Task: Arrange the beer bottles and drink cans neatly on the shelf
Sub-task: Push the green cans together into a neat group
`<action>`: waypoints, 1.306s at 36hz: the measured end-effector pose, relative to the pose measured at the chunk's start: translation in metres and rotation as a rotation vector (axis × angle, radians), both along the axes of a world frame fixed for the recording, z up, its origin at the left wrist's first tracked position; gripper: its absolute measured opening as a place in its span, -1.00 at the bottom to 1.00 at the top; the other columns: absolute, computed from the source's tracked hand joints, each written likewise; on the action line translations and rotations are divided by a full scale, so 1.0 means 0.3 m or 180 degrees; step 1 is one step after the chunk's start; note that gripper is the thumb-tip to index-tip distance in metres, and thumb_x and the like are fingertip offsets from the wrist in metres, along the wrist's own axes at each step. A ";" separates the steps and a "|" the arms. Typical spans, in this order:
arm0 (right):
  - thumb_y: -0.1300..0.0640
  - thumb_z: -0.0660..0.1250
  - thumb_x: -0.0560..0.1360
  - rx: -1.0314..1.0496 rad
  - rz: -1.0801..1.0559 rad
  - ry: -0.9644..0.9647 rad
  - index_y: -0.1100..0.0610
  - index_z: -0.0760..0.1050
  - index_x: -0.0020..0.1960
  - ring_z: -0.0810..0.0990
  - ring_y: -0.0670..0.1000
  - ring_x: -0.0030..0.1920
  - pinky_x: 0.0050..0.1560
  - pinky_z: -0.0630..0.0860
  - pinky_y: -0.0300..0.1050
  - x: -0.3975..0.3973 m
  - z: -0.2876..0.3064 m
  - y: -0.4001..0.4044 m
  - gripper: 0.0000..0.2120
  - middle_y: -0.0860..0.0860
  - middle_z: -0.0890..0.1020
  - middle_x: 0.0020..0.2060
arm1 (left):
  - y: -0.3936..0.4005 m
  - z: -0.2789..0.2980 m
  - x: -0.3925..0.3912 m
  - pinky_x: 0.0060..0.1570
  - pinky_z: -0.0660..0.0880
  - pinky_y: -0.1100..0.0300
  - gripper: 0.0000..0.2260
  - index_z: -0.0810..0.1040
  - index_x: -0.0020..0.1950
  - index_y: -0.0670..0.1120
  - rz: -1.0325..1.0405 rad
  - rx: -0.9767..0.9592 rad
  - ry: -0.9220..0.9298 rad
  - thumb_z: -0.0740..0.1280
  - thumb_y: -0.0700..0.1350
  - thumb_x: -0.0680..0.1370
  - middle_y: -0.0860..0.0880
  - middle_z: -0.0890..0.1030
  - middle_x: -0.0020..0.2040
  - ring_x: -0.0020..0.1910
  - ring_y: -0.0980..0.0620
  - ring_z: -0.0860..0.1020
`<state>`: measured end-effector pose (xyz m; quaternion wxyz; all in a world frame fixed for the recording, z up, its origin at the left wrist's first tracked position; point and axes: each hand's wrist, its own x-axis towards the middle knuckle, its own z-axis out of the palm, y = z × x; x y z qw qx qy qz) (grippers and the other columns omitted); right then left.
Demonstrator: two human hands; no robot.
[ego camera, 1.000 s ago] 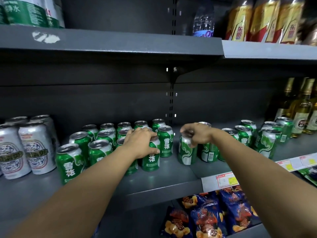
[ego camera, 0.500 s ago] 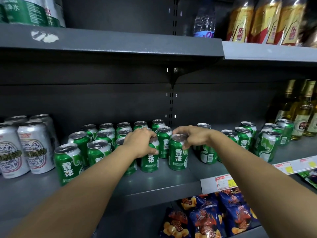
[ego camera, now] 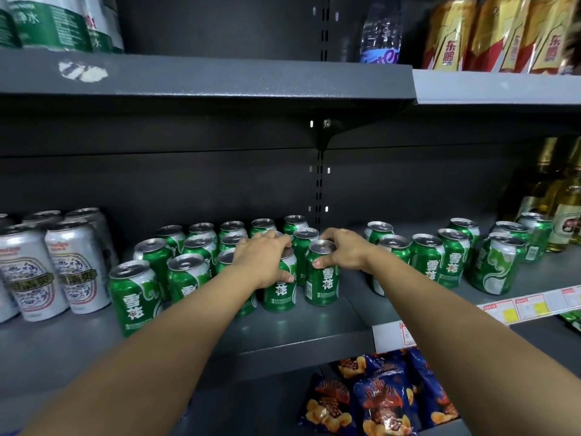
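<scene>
The left hand (ego camera: 262, 262) sits on top of a green can (ego camera: 280, 289). Its fingers curl over the lid and its thumb presses the front, so it is holding that can tight. The right hand (ego camera: 344, 251) holds a second can (ego camera: 321, 283) by the top. Its fingers wrap over the lid and the thumb pinches the side. The two cans stand up straight, just beside each other, near the front of the shelf (ego camera: 298, 328).

Behind and to the left of the left fingers stands a bunch of green cans (ego camera: 188, 250) in rows. Farther left of them are white cans (ego camera: 53, 265). To the right of the right fingers, past a gap, more green cans (ego camera: 452, 253) stand in a loose group. Beyond those, at the far right, are beer bottles (ego camera: 562, 209) with gold tops.

Above both hands is another shelf with green packs (ego camera: 53, 23), a water bottle (ego camera: 380, 29) and gold drinks (ego camera: 496, 33). Below the right arm are chip bags (ego camera: 377, 398) and price tags (ego camera: 528, 306).
</scene>
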<state>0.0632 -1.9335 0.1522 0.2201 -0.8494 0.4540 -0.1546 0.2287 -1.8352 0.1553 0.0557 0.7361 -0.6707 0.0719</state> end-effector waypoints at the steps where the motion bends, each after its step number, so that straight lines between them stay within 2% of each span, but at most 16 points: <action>1: -0.06 0.50 0.40 0.0011 -0.0001 0.0001 0.12 0.36 0.38 0.47 0.05 0.23 0.20 0.39 -0.14 -0.006 0.003 0.003 -0.36 0.05 0.48 0.25 | -0.001 -0.003 0.001 0.33 0.28 -0.04 -0.35 0.31 0.42 0.06 -0.0006 -0.0004 -0.0016 0.45 0.19 0.41 0.00 0.38 0.39 0.38 -0.08 0.33; 3: -0.18 0.42 0.43 -0.0071 -0.0158 -0.0130 0.11 0.33 0.41 0.47 0.09 0.27 0.27 0.40 -0.07 -0.032 0.019 0.005 -0.34 0.08 0.50 0.29 | -0.006 -0.011 0.005 0.35 0.28 -0.06 -0.33 0.29 0.44 0.06 -0.0036 -0.0043 -0.0032 0.45 0.20 0.42 0.01 0.36 0.40 0.39 -0.07 0.33; 5: -0.29 0.27 0.49 -0.0591 -0.0711 -0.0131 0.08 0.36 0.38 0.48 0.13 0.27 0.25 0.43 0.01 -0.081 0.039 -0.001 -0.38 0.10 0.53 0.27 | -0.011 -0.017 0.011 0.36 0.27 -0.06 -0.32 0.28 0.45 0.06 -0.0080 -0.0075 -0.0030 0.44 0.21 0.42 0.01 0.36 0.41 0.40 -0.06 0.33; 8: -0.36 0.10 0.52 -0.1492 -0.1569 0.1002 0.09 0.37 0.34 0.39 0.15 0.30 0.22 0.33 0.05 -0.171 0.052 -0.013 -0.38 0.10 0.52 0.26 | -0.016 -0.020 0.017 0.36 0.26 -0.05 -0.32 0.27 0.45 0.06 -0.0148 -0.0095 0.0011 0.39 0.27 0.43 0.01 0.34 0.43 0.41 -0.05 0.31; 11: -0.44 0.09 0.47 -0.1297 -0.1751 0.1780 0.07 0.34 0.36 0.31 0.14 0.35 0.30 0.20 0.10 -0.227 0.045 -0.018 -0.29 0.07 0.50 0.28 | -0.020 -0.026 0.021 0.36 0.29 -0.06 -0.36 0.29 0.46 0.06 -0.0173 -0.0145 0.0147 0.31 0.32 0.47 0.00 0.35 0.43 0.41 -0.05 0.32; 14: -0.39 0.20 0.45 -0.1185 -0.1724 0.2011 0.03 0.38 0.34 0.29 0.11 0.36 0.36 0.10 0.13 -0.240 0.012 -0.028 -0.36 0.02 0.54 0.24 | -0.020 -0.030 0.023 0.31 0.31 -0.01 -0.45 0.35 0.40 0.06 -0.0202 -0.0284 0.0216 0.28 0.30 0.49 0.02 0.40 0.38 0.37 -0.03 0.35; 20: -0.33 0.32 0.40 -0.1401 -0.1649 0.1624 -0.03 0.40 0.33 0.36 0.05 0.32 0.34 0.15 0.10 -0.233 0.017 -0.019 -0.40 -0.02 0.50 0.24 | -0.015 -0.032 0.019 0.35 0.24 0.00 -0.45 0.37 0.42 0.07 -0.0187 -0.0387 0.0278 0.24 0.31 0.51 0.03 0.37 0.40 0.39 -0.02 0.31; 23: -0.29 0.33 0.41 -0.1641 -0.1691 0.0865 0.01 0.39 0.32 0.43 0.11 0.26 0.25 0.27 0.08 -0.214 0.082 -0.005 -0.41 0.06 0.48 0.21 | -0.009 -0.003 0.015 0.32 0.26 0.02 -0.49 0.42 0.38 0.06 -0.0216 -0.0695 0.0396 0.26 0.29 0.52 0.02 0.41 0.35 0.34 -0.02 0.34; 27: -0.15 0.42 0.41 -0.1754 -0.1462 -0.0674 0.13 0.44 0.30 0.45 0.23 0.23 0.13 0.43 0.07 -0.119 0.213 0.044 -0.43 0.18 0.46 0.19 | 0.001 0.047 0.021 0.24 0.40 0.01 -0.47 0.40 0.40 0.01 -0.0344 -0.0938 0.1289 0.39 0.17 0.49 -0.03 0.45 0.28 0.30 -0.05 0.41; 31: -0.10 0.48 0.38 -0.1554 -0.1013 -0.1123 0.18 0.47 0.24 0.53 0.23 0.16 -0.02 0.45 -0.02 0.016 0.296 0.102 -0.45 0.19 0.57 0.13 | 0.023 0.081 0.022 0.25 0.42 0.11 -0.25 0.24 0.52 0.01 -0.0456 -0.0954 0.2124 0.50 0.08 0.42 -0.06 0.38 0.41 0.22 0.03 0.48; 34: -0.06 0.53 0.34 -0.1298 -0.0413 -0.1263 0.11 0.36 0.38 0.55 0.14 0.19 0.11 0.49 -0.06 0.149 0.304 0.174 -0.30 0.11 0.58 0.19 | 0.058 0.099 0.061 0.30 0.38 0.13 -0.12 0.10 0.57 -0.02 -0.0394 -0.0973 0.2635 0.53 0.03 0.40 -0.04 0.36 0.45 0.29 0.03 0.44; 36: -0.09 0.53 0.33 -0.1330 -0.0158 -0.1154 0.10 0.35 0.39 0.56 0.12 0.19 0.12 0.51 -0.03 0.244 0.288 0.220 -0.28 0.09 0.59 0.17 | 0.079 0.104 0.117 0.22 0.42 0.12 -0.22 0.21 0.51 -0.05 -0.0267 -0.1094 0.2742 0.53 0.03 0.40 -0.04 0.44 0.36 0.30 -0.03 0.44; 39: -0.13 0.54 0.32 -0.1292 0.0023 -0.1228 0.05 0.28 0.44 0.54 0.09 0.22 0.11 0.48 -0.07 0.373 0.260 0.272 -0.20 0.06 0.58 0.20 | 0.116 0.107 0.226 -0.03 0.49 0.09 -0.58 0.46 0.12 -0.09 -0.0038 -0.1494 0.2757 0.54 -0.02 0.38 -0.04 0.57 0.03 0.04 -0.05 0.54; 42: -0.13 0.54 0.33 -0.0972 0.0173 -0.1665 0.07 0.32 0.41 0.54 0.07 0.22 0.15 0.48 -0.08 0.479 0.254 0.291 -0.24 0.08 0.58 0.19 | 0.149 0.105 0.347 -0.04 0.55 0.07 -0.71 0.52 -0.06 -0.03 0.0006 -0.1652 0.3314 0.58 -0.09 0.35 -0.02 0.62 -0.11 -0.11 -0.03 0.59; 45: -0.15 0.46 0.40 0.0034 0.0335 -0.1978 0.06 0.47 0.26 0.56 0.02 0.18 0.19 0.49 -0.10 0.553 0.256 0.290 -0.48 0.05 0.58 0.21 | 0.176 0.112 0.444 0.07 0.59 0.00 -0.73 0.57 -0.03 -0.04 0.0010 -0.1554 0.3757 0.57 -0.09 0.37 -0.06 0.69 -0.07 -0.07 -0.03 0.67; 47: -0.12 0.45 0.42 0.0517 0.0565 -0.1651 -0.02 0.53 0.09 0.60 -0.03 0.07 0.10 0.53 -0.17 0.585 0.258 0.301 -0.69 0.02 0.62 0.15 | 0.186 0.115 0.495 0.03 0.59 0.09 -0.74 0.58 -0.03 -0.02 -0.0002 -0.1540 0.3563 0.57 -0.08 0.36 -0.03 0.69 -0.10 -0.11 0.03 0.67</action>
